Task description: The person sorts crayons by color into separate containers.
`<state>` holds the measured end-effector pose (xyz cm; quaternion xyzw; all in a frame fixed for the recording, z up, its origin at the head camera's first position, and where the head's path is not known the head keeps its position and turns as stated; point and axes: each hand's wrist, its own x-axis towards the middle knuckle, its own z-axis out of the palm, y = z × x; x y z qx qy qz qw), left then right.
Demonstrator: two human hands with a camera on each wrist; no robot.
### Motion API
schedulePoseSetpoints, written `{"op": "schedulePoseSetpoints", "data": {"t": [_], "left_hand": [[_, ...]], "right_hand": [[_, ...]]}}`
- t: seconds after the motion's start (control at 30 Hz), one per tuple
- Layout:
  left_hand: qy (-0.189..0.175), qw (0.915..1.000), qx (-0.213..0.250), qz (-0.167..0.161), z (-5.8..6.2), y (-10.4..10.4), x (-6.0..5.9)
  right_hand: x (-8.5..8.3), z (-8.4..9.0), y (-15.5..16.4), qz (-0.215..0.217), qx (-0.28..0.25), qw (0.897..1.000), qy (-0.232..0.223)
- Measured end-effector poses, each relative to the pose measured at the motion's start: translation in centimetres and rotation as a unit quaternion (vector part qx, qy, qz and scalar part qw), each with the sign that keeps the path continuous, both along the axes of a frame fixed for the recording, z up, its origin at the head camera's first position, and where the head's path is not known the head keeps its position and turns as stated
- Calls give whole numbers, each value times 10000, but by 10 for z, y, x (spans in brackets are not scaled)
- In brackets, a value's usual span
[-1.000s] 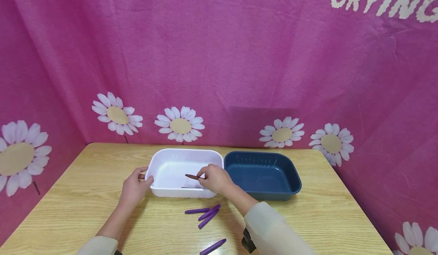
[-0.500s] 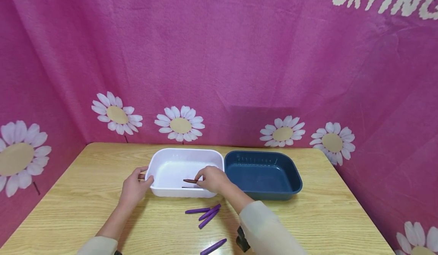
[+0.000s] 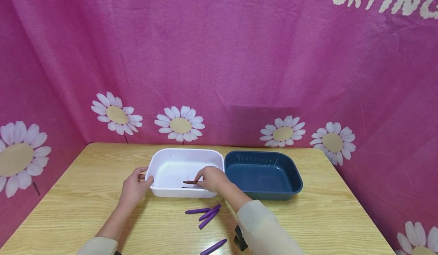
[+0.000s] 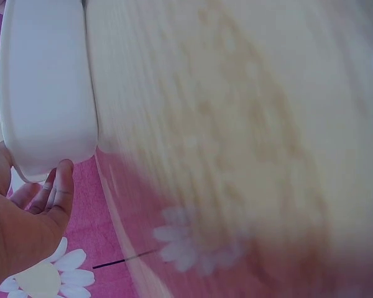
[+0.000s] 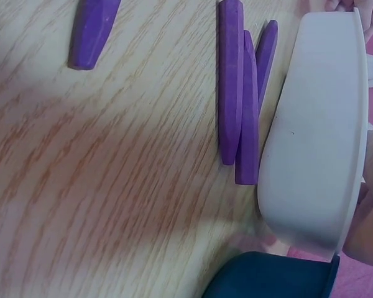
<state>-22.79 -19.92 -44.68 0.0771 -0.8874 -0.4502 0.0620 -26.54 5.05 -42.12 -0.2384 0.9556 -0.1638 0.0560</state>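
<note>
My left hand [image 3: 134,186] holds the left end of a white plastic bin [image 3: 186,193], its thumb over the rim and its fingers against the outer wall. In the left wrist view those fingers [image 4: 63,186] touch the outside of the bin. Inside that bin, my right hand [image 3: 213,179] pinches a dark brown crayon [image 3: 189,182] by its right end, low over the floor. Another dark, thin piece [image 3: 191,187] shows just above the front rim, mostly hidden by the wall. From the right wrist, the bin's wall hides the fingertips and the crayon.
A navy blue bin [image 3: 273,196] stands right against the white one. Several purple crayons [image 3: 197,211] lie on the wooden table in front of the white bin, some crossing. A separate purple crayon [image 3: 213,247] lies nearer the front. Pink flowered cloth [image 3: 219,57] hangs behind.
My right hand has lowered slightly into the white bin with the brown crayon, which has turned nearly level and shifted a little left. The left hand stays where it was.
</note>
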Motion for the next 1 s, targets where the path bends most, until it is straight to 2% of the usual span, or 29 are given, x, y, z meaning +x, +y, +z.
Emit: {"op": "schedulePoseSetpoints", "data": {"t": [0.33,0.57,0.63,1.0], "left_hand": [[18,10000,21,9,1,1,1],[-19,10000,10,29,1,1,0],[-16,10000,5,24,1,1,0],[0,10000,-10,-10,1,1,1]], "right_hand": [[-1,-1,1,-5,-98,9999,62],[-2,-2,2,-89,-214,9997,-77],[-3,-3,3,-20,-255,9997,32],[1,6,5,-229,-590,9978,-171]]}}
